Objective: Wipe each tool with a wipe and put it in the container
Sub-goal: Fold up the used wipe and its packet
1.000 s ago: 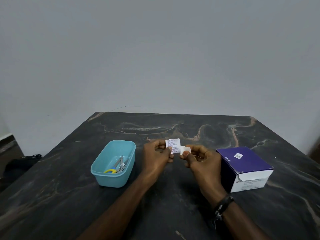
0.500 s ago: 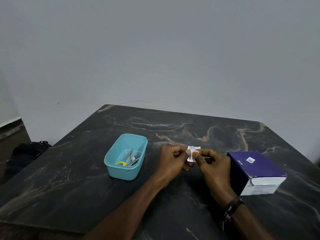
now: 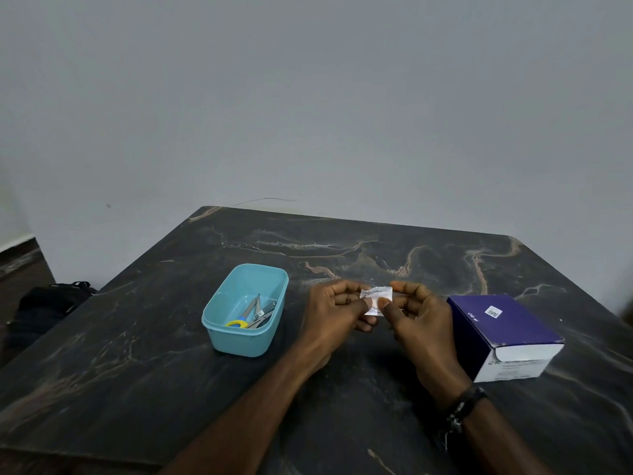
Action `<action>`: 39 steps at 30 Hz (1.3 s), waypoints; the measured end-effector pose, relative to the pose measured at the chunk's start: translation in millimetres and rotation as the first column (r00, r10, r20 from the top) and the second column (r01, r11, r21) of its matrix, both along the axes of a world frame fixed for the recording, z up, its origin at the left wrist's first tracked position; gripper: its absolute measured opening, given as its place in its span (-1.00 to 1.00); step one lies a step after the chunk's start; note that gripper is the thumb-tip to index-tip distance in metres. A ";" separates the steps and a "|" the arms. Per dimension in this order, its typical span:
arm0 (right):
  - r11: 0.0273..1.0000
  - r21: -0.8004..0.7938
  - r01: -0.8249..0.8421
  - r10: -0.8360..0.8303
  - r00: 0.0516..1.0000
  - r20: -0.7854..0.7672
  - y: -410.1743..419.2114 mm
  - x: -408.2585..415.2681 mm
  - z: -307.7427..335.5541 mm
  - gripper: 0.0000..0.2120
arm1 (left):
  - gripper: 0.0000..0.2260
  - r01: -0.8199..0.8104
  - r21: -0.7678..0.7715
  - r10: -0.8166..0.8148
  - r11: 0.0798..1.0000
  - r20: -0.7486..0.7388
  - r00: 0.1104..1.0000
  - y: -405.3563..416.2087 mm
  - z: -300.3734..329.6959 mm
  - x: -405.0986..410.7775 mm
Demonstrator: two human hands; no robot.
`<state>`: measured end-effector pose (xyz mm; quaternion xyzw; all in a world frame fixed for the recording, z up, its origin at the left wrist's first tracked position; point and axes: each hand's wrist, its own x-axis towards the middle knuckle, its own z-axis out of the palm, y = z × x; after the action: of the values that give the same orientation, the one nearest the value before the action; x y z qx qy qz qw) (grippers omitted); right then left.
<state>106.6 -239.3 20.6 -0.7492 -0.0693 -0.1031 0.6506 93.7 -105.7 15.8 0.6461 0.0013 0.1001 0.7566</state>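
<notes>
White wipe sachet was pinched between left hand and right hand above the bench, long axis 9-to-3; teal container of tools lay at 9 o'clock, nearer the left hand.

Dark marbled table, tan veining. Resting on it: teal container left of centre; purple-and-white box at right, well apart.

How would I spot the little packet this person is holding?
Start at the dark marble table; between the blue tub and purple box, both hands meet. Pinched between them is the wipe packet, the only small white square there.
</notes>
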 end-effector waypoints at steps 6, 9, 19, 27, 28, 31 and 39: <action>0.998 -0.031 -0.060 0.062 0.997 0.054 -1.3 -4.2 1.4 -0.85 | -0.88 0.022 -0.007 -0.022 1.000 -0.007 1.000 1.2 4.1 -3.7; 0.999 0.008 -0.049 0.049 0.996 0.070 -1.2 -4.6 0.4 -0.83 | -0.87 0.049 -0.039 -0.050 0.998 -0.030 0.998 1.4 6.2 -5.3; 0.994 0.112 -0.018 0.018 1.000 0.001 -0.9 -6.2 4.3 -0.73 | -0.84 0.064 -0.075 -0.070 0.995 -0.071 0.995 4.0 5.2 -5.3; 0.994 -0.112 -0.009 0.014 0.999 0.051 -1.5 -3.7 -1.1 -0.90 | -0.81 -0.035 -0.084 0.032 0.996 -0.033 0.999 4.5 2.1 -1.8; 0.990 -0.143 0.001 0.006 0.999 0.047 -2.1 -2.3 -2.6 -0.92 | -0.80 -0.028 -0.072 0.026 0.997 -0.027 0.999 4.7 1.3 -1.0; 0.977 -0.213 0.001 0.012 0.998 0.061 -5.1 1.4 -4.4 -0.86 | -0.77 0.007 0.007 -0.007 1.000 0.006 1.000 3.3 -1.4 0.2; 0.948 -0.312 -0.065 0.088 0.994 0.061 -4.0 2.3 -5.6 -0.84 | -0.66 -0.058 0.094 0.056 0.994 0.023 0.998 2.5 -5.5 2.5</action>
<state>108.9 -243.3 15.1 -0.8343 -0.1379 -0.0935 0.5255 96.2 -103.3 10.3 0.6800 0.0073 0.1280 0.7219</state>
